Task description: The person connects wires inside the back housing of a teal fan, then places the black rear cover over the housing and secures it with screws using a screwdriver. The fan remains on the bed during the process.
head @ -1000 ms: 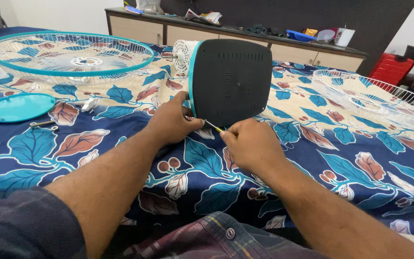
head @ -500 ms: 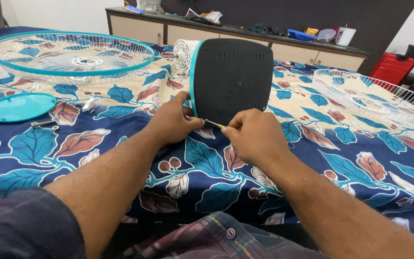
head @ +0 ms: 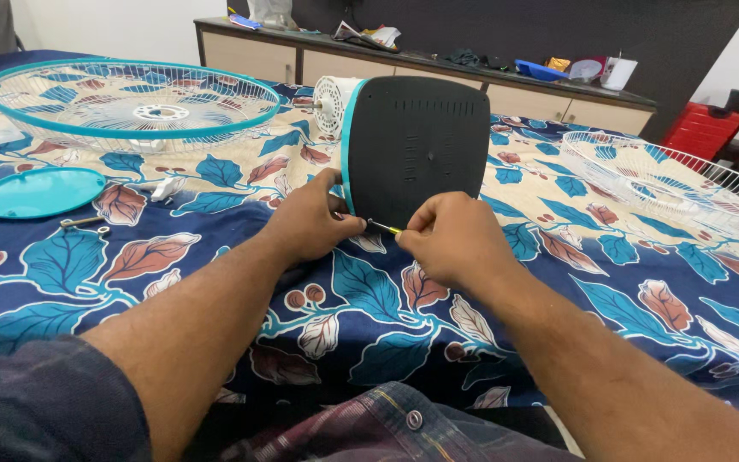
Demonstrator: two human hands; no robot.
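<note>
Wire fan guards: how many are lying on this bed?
2. A teal-rimmed fan guard lies at the far left, beyond the teal round cover. A white fan guard lies at the right, partly cut off by the picture's edge. More may lie out of view.

Very little moves across these moments. The right hand (head: 455, 239) shifts slightly: a second ago it sits a touch lower and further from the black fan base (head: 416, 150), with its knuckles turned more toward the camera; now it is drawn in closer to the bottom edge of the base, fingers pinched tighter round the small screwdriver (head: 384, 227). The thin shaft shows a little shorter between the two hands than before, its tip nearer the lower left corner of the base. The left hand (head: 310, 222) edges up a shade, thumb pressed closer against the teal rim (head: 345, 145)
</note>
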